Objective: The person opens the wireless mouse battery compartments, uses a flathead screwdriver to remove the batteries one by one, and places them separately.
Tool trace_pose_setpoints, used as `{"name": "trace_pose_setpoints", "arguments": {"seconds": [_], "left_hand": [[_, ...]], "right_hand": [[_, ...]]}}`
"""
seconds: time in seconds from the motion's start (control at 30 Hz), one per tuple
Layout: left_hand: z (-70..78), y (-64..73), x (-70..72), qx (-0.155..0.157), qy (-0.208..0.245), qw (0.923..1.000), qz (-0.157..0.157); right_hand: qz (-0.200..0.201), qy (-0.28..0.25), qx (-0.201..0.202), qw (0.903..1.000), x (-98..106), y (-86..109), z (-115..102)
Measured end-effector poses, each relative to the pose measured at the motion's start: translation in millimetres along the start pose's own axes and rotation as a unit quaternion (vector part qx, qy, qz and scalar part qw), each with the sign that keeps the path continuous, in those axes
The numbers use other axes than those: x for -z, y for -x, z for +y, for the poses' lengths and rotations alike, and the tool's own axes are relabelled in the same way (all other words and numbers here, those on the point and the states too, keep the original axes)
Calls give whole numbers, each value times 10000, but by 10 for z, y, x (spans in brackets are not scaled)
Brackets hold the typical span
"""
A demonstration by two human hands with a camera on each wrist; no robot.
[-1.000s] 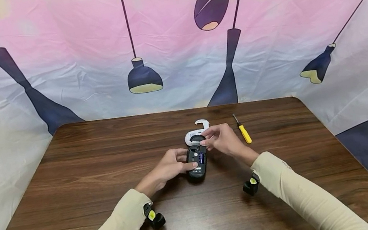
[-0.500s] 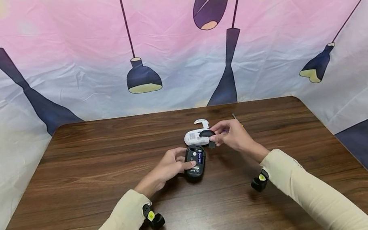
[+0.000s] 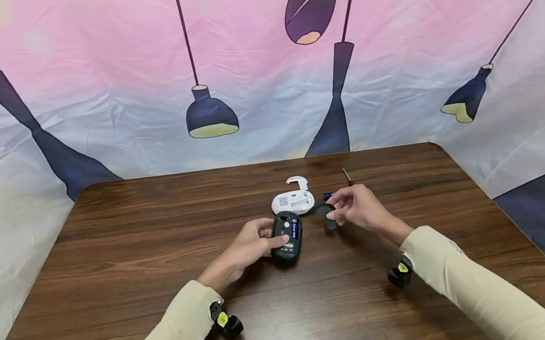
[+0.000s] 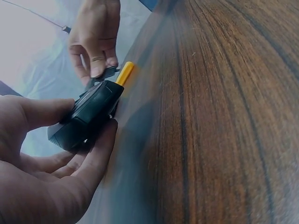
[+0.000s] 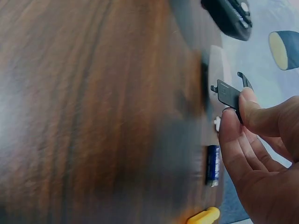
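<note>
A black computer mouse (image 3: pixel 285 253), underside up with its battery slot uncovered, is gripped by my left hand (image 3: pixel 248 248), thumb on top and fingers beneath. Inside the slot sits a blue battery (image 3: pixel 294 228). To its right my right hand (image 3: pixel 362 210) pinches a dark battery cover (image 3: pixel 331 221) between thumb and fingers, apart from the mouse. The right wrist view shows that cover (image 5: pixel 228 95) with a small tab and a curved end. Just behind lies a white mouse (image 3: pixel 292 203), also underside up, its white cover (image 3: pixel 299 182) beyond it.
A loose blue battery (image 5: pixel 213 165) lies on the wooden table (image 3: pixel 152 233) near my right hand. Beside it is a screwdriver with a yellow handle (image 5: pixel 204 216), mostly hidden by that hand in the head view. A printed cloth (image 3: pixel 137 84) hangs behind the table.
My right hand has lifted the dark cover off the black mouse and carried it to the right, past the white mouse. My left hand keeps its grip, with the black mouse shifted slightly left.
</note>
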State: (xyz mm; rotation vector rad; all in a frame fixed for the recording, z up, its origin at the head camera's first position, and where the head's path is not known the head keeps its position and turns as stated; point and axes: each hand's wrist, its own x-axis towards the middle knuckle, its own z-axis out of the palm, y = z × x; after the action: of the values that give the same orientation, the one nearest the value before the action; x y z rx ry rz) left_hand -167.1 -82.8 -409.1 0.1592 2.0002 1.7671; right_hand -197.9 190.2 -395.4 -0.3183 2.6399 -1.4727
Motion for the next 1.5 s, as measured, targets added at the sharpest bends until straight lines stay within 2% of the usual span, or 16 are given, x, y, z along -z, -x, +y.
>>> {"name": "trace_pose_setpoints", "arguments": {"seconds": [0.37,0.6,0.9,1.17,1.5], "left_hand": [[23,12,33,-37,-49,10000,-61],[26,17,41,-14,-173,9998,-47],[47,38,23,89,82,9999,-103],[24,33,15,-23,27,10000,-49],[4,27,25,-45,239,9997,-50]], "right_hand": [[-155,407,-133,9990,-6,28,122],[-122,734,-438,9963,-15,-29,161],[100,1689,-37,9856,-12,-122,230],[11,1804,-165,9835,-30,-190,253],[-68,1771,-321,9837,-44,-197,219]]}}
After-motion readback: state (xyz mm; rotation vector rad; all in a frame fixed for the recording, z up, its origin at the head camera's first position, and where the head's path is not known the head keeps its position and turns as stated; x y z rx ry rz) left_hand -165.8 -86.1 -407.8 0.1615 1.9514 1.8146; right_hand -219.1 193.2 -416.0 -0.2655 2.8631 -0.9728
